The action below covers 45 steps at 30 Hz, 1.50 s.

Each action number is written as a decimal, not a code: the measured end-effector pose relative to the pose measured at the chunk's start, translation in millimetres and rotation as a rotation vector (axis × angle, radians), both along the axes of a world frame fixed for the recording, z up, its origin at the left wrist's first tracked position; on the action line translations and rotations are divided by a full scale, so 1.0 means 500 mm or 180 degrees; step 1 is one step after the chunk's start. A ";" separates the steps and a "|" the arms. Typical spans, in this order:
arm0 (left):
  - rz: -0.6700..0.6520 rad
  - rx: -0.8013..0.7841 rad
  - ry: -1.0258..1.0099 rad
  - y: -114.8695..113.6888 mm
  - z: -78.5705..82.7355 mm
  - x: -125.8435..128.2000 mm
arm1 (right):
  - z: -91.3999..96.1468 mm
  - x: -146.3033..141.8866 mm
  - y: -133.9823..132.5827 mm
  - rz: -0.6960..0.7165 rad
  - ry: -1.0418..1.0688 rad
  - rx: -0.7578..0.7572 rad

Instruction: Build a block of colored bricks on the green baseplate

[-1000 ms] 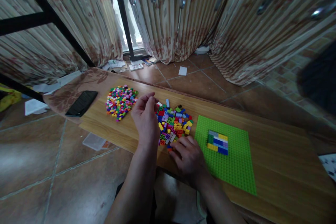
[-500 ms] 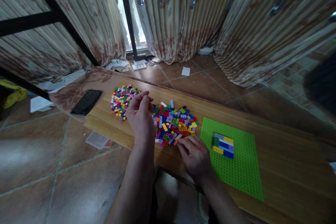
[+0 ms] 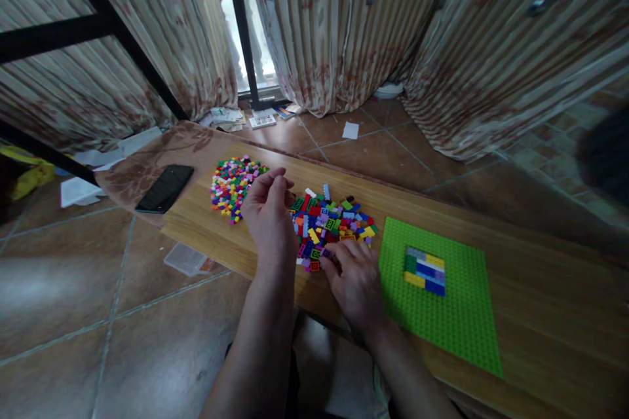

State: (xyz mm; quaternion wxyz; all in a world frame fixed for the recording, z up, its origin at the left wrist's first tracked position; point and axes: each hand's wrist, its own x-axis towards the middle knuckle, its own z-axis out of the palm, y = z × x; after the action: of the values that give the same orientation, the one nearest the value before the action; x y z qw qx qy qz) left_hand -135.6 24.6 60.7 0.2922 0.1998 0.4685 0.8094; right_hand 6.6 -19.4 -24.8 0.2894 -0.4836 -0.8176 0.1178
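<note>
My left hand [image 3: 269, 209] hovers between two piles of toy bricks, its thumb and fingers pinched together; whatever they hold is hidden. At the near edge of the pile of larger bricks [image 3: 314, 215], my right hand [image 3: 354, 281] has its thumb and forefinger closed around a small dark purple brick [image 3: 325, 253]. Right of that hand lies a green studded baseplate [image 3: 462, 321]. On it sits a flat block of joined bricks [image 3: 425, 271] in blue, yellow, white, grey and green. Tiny mixed bricks [image 3: 228, 186] form the other pile, beyond my left hand.
A wooden board [image 3: 545, 301] carries the bricks and baseplate. A black phone [image 3: 166, 188] lies on the patterned cloth [image 3: 147, 150] at the left. On the tiled floor are a clear plastic box [image 3: 184, 259] and papers [image 3: 350, 130]. Striped curtains [image 3: 339, 33] hang behind.
My right hand has moved slightly left and further over the larger bricks, with its fingers drawn in. My left hand keeps its pinch. The whole view has shifted a little.
</note>
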 end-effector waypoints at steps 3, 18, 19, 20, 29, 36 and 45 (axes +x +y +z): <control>-0.0007 -0.0005 0.0002 0.000 0.000 -0.001 | 0.001 0.007 0.007 -0.0068 0.0097 0.0016; 0.0104 -0.0018 0.0121 -0.001 -0.005 -0.012 | 0.007 0.020 0.014 -0.0110 0.0361 0.0095; 0.0104 -0.0026 0.0121 -0.002 -0.005 -0.012 | 0.008 0.012 0.011 -0.0033 0.0346 0.0068; 0.0103 -0.0035 0.0120 -0.002 -0.004 -0.013 | 0.009 0.004 0.008 0.0056 0.0317 0.0033; 0.0098 -0.0038 0.0089 -0.006 0.001 -0.019 | 0.009 -0.041 -0.003 0.0250 -0.0172 0.0018; 0.0086 -0.0018 0.0113 -0.008 0.003 -0.018 | 0.002 -0.036 0.005 -0.0020 -0.0354 0.0020; 0.0064 0.0009 0.0062 -0.005 0.003 -0.013 | 0.012 -0.040 0.005 -0.0119 -0.0111 -0.0074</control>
State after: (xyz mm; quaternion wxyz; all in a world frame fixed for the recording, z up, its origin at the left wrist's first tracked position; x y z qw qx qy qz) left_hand -141.9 22.1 62.1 0.2792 0.2034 0.4722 0.8110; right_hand -13.6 -17.1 -18.8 0.2715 -0.5042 -0.8119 0.1134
